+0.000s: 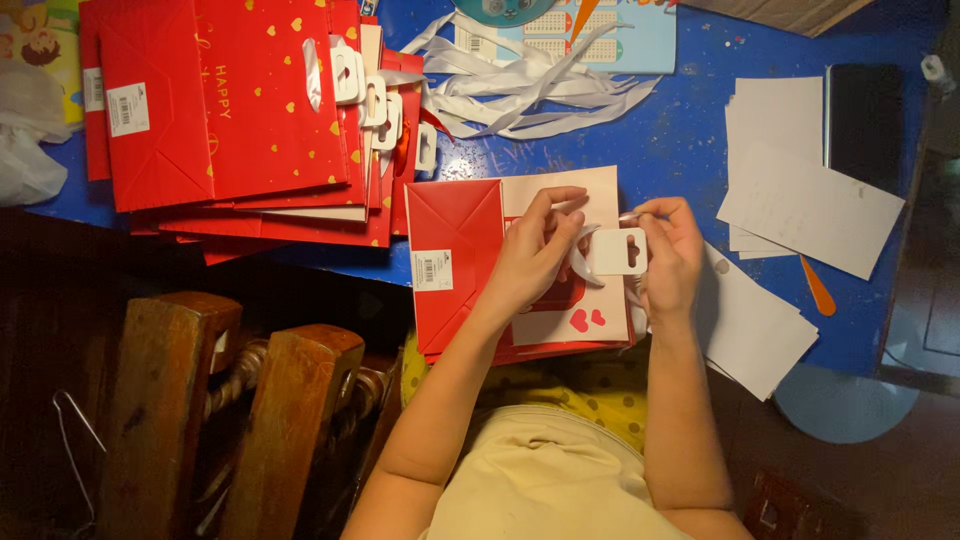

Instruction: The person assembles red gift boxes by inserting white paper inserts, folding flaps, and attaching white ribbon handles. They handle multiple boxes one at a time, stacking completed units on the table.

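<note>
A flat red-and-cream paper gift bag [458, 250] with red hearts lies at the near edge of the blue table [690, 140], in front of me. My left hand [535, 250] rests on the bag and pinches a white ribbon handle [585, 240]. My right hand [668, 255] holds the ribbon's other end beside a white plastic hang tab [620, 252] that sits between the two hands.
A stack of finished red gift bags [230, 110] with white tabs lies at the left. Loose white ribbons [530, 85] pile up at the back. White card sheets [800, 190] lie at the right, with an orange tool [817, 290]. Wooden chair posts [220, 410] stand lower left.
</note>
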